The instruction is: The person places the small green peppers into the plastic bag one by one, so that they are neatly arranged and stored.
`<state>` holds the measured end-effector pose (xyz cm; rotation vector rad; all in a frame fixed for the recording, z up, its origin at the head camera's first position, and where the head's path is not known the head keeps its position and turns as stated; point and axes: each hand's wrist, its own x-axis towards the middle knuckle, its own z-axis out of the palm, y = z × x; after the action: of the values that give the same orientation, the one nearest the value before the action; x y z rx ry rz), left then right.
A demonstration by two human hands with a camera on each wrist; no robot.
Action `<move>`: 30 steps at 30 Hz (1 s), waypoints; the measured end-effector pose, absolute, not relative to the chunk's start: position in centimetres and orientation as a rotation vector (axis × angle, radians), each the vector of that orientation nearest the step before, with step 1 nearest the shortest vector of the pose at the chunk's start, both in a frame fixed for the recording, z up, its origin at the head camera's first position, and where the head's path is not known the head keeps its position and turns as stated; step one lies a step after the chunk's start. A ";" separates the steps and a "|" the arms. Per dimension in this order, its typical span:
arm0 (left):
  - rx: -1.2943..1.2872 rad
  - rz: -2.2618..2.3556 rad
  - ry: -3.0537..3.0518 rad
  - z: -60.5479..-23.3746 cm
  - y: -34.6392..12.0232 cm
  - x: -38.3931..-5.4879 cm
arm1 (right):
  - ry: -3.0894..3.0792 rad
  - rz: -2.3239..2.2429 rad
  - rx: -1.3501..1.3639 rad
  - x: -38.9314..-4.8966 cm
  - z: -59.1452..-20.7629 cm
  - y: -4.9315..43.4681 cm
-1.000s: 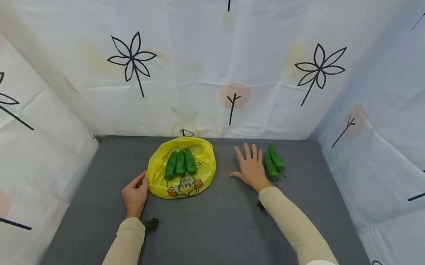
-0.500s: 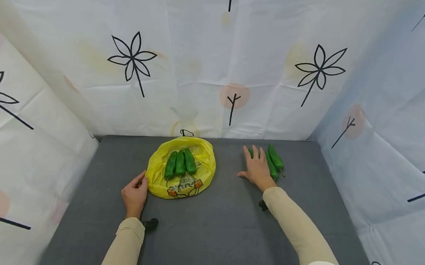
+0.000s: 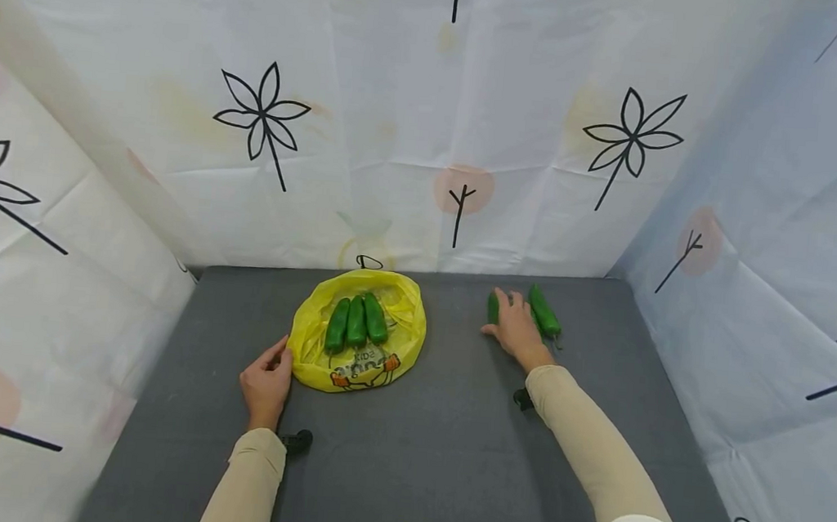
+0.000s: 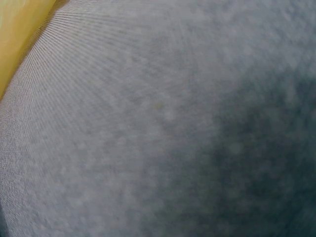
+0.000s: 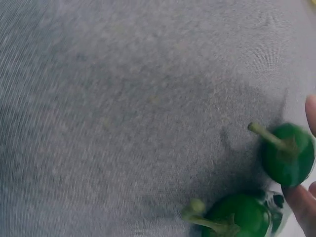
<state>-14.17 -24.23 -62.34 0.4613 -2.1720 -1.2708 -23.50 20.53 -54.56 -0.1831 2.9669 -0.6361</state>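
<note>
In the head view, my left hand (image 3: 265, 383) pinches the left rim of a yellow plastic bag (image 3: 413, 334) on the table. Three green chili peppers (image 3: 357, 322) lie side by side inside the bag. My right hand (image 3: 517, 328) is bent over a green chili pepper (image 3: 493, 308) on the right, thumb and fingers at its sides. The right wrist view shows this chili pepper (image 5: 288, 154) stem first, between the thumb and a finger. Another green chili pepper (image 3: 544, 310) lies right of the hand. One between them is mostly covered by the fingers.
A dark grey cloth covers the table (image 3: 394, 472). White sheets with printed plants (image 3: 368, 150) stand behind and at both sides. In the left wrist view only the grey surface and an edge of the yellow bag (image 4: 19, 34) show.
My right hand has shifted right, and its spread fingers have drawn in around the left chili pepper. My left hand and the bag stay in place.
</note>
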 end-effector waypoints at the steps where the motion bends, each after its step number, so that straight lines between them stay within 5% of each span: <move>1: 0.464 -1.271 -2.173 -62.3 -24.2 -14.2 | 2.959 -0.678 -0.185 -23.5 -54.6 20.6; 30: 0.469 -1.278 -2.184 -62.2 -24.4 -14.2 | 2.742 -1.236 0.062 -22.8 -54.3 18.6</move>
<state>-14.21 -24.37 -62.22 0.4685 -2.1842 -1.2779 -22.81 18.61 -54.35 0.0623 2.7423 -1.2364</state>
